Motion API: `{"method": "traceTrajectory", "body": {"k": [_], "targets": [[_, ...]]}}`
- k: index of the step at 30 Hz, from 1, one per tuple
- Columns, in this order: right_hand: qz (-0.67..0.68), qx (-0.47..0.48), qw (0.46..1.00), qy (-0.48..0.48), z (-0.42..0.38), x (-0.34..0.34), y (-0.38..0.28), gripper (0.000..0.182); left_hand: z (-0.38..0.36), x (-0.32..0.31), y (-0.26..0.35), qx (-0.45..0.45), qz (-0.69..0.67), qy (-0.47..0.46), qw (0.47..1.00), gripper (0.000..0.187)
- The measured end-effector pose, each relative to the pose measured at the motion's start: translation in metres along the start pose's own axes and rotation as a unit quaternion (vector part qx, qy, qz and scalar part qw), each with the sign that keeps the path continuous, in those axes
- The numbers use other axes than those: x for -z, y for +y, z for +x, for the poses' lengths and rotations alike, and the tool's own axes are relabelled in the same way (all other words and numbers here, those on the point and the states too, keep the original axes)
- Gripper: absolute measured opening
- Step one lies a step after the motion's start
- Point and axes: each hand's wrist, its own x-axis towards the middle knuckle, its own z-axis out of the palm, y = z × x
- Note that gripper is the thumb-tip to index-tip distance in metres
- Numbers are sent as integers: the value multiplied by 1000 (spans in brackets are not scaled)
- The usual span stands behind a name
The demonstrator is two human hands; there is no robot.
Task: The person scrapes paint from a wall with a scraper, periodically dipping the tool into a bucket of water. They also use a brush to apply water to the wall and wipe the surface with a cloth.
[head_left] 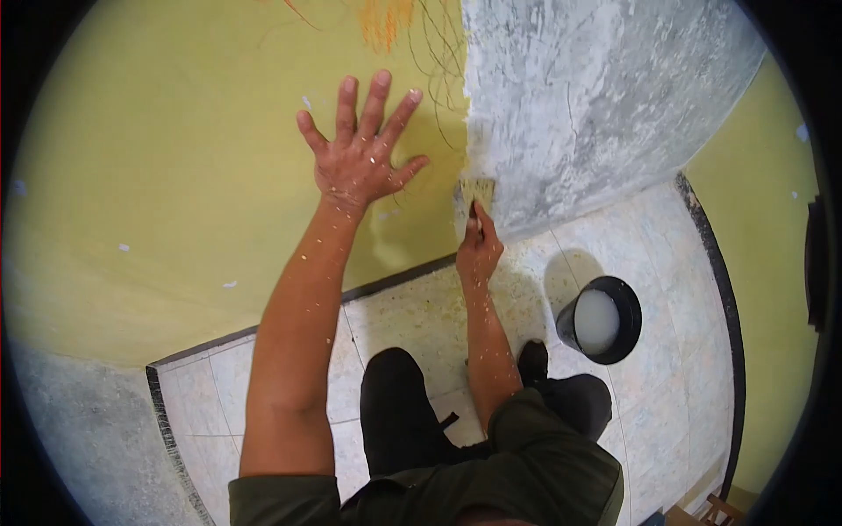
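My left hand (358,162) is pressed on the yellow painted wall (202,175) with its fingers spread. Pale flakes dot both hands and forearms. Lower and to the right, my right hand (479,254) is wrapped round the dark handle of a paint scraper (478,189). Its wide blade, yellowish in colour, lies against the wall at the border between the yellow paint and a bare, patchy grey stretch of wall (596,96). That border runs as a ragged edge upward from the blade.
A black bucket (632,320) with cloudy whitish liquid stands on the tiled floor (658,263) to the right. Yellowish flakes are strewn on the floor below the scraper. Dark skirting (399,279) edges the wall. A wooden object (715,511) shows at the bottom right.
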Motion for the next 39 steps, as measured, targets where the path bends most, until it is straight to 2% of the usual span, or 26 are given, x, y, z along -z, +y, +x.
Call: {"method": "traceTrajectory", "body": {"k": [4, 7, 8, 10, 14, 16, 17, 18, 20, 21, 24, 27, 31, 33, 36, 37, 39], "targets": [[-5, -9, 1000, -8, 13, 2, -18, 31, 2, -4, -3, 3, -3, 2, 1000, 90], [-45, -87, 994, -43, 26, 11, -47, 31, 0, -6, 0, 6, 2, -5, 1000, 90], [-47, -85, 994, -45, 21, 12, -35, 31, 1, -5, -1, 7, 8, 5, 1000, 90], [13, 26, 1000, 10, 12, 4, -14, 30, 0, -4, -2, 6, 5, 4, 1000, 90], [-8, 44, 999, -17, 36, 6, -49, 30, 1, -3, -3, 7, 2, -4, 1000, 89], [-17, -28, 998, -48, 47, 8, -72, 29, -4, 0, -1, 7, 1, -16, 1000, 88], [-64, 65, 996, -18, 36, 5, -43, 29, 2, 0, -2, 7, 10, -8, 1000, 88], [-60, 70, 996, -16, 24, 4, -24, 29, 2, 0, -2, 8, 13, -3, 1000, 88], [-22, 48, 999, 5, -2, 4, -2, 29, 1, -3, -3, 8, 0, -7, 1000, 89], [-18, -37, 999, -16, -3, 3, -11, 29, 4, -3, -6, 8, 6, -1, 1000, 89], [-11, 20, 1000, -20, 16, 5, -21, 29, -1, -4, -1, 13, -8, -5, 1000, 89], [-70, -16, 996, -45, 8, 11, -22, 30, 1, 0, -3, 4, 27, -7, 1000, 89], [5, -17, 1000, -16, 13, -3, -25, 30, 3, -2, -3, 7, 4, 11, 1000, 85], [23, 81, 996, 20, 31, -4, -31, 29, 4, -4, -4, 11, -2, 7, 1000, 85], [-46, 6, 998, -40, 27, 7, -45, 29, -5, -1, 3, 10, -9, -8, 1000, 86], [-8, 44, 999, -11, 17, 4, -32, 29, 1, -2, -2, 8, -3, -5, 1000, 86], [-4, 27, 1000, -14, 7, 1, -20, 29, 1, 0, -3, 4, 3, -2, 1000, 87]]}}
